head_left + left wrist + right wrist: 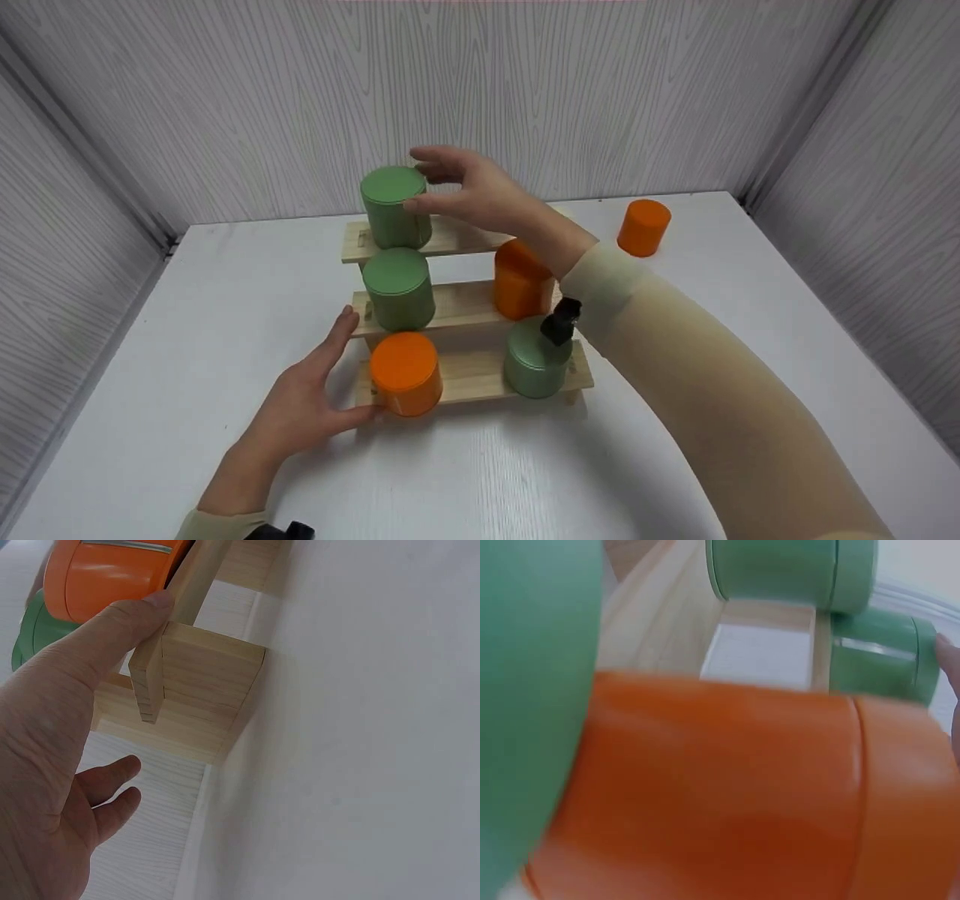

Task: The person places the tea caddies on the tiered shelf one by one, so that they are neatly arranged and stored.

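Note:
A three-step wooden rack [472,375] carries green and orange lidded canisters. My right hand [480,191] reaches over the top step. Its thumb is against the right side of the top green canister [396,214], while the fingers extend around behind. Down at the rack's left end is my left hand [300,401], thumb and fingers spread. In the left wrist view its thumb [124,626] lies on the lowest step's front edge, close to an orange canister [406,379]. Two other fingers stand free of the wood. A green canister [399,292] sits on the middle step.
A second orange canister [517,289] stands at the middle step's right, partly behind my right arm. Below it is another green canister [534,364]. One more orange canister [643,227] stands on the white table [135,360] at the back right. Grey wood-grain panels [562,90] enclose the table.

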`<state>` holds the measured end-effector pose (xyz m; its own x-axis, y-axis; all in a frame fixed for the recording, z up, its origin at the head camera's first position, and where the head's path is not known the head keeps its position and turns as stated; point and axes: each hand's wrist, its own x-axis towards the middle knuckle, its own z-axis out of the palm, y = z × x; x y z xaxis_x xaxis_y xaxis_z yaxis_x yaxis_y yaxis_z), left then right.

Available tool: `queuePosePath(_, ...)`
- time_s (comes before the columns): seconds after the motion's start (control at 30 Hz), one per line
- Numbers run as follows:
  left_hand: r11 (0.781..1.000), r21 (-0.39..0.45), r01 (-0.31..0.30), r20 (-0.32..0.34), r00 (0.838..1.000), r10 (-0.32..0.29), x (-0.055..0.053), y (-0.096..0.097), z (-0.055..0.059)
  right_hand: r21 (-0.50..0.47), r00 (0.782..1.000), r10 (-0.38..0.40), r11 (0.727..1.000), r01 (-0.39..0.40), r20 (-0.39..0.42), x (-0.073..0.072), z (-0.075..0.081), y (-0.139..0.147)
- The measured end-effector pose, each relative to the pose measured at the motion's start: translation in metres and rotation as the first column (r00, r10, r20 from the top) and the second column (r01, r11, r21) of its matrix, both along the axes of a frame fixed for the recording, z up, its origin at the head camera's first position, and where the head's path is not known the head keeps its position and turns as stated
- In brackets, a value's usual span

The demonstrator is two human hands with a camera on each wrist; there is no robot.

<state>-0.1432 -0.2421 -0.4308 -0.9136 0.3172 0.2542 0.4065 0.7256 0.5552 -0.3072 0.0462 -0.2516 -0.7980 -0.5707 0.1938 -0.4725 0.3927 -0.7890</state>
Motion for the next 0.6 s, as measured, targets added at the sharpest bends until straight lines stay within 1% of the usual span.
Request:
queuePosePath(0.13,1.0,-0.005,-0.007,0.009,1.0,0.007,0.002,0.0,0.0,-0.009,1.0,-0.021,1.0,0.021,-0.001,-0.004,0.006,0.019)
queuePosePath(0.27,1.0,-0.002,-0.011,0.009,1.0,0.011,0.004,-0.002,0.0,0.002,0.998,-0.063,0.998,0.063,-0.008,-0.008,0.011,0.044)
queuePosePath(0.47,1.0,0.003,-0.02,0.015,1.0,0.02,0.006,-0.003,-0.001,0.004,0.99,-0.136,0.991,0.136,-0.032,-0.013,0.01,0.088)
queuePosePath(0.6,1.0,0.006,-0.023,0.028,0.999,0.023,0.007,-0.003,-0.001,0.012,0.977,-0.212,0.977,0.213,-0.034,-0.016,0.008,0.12)
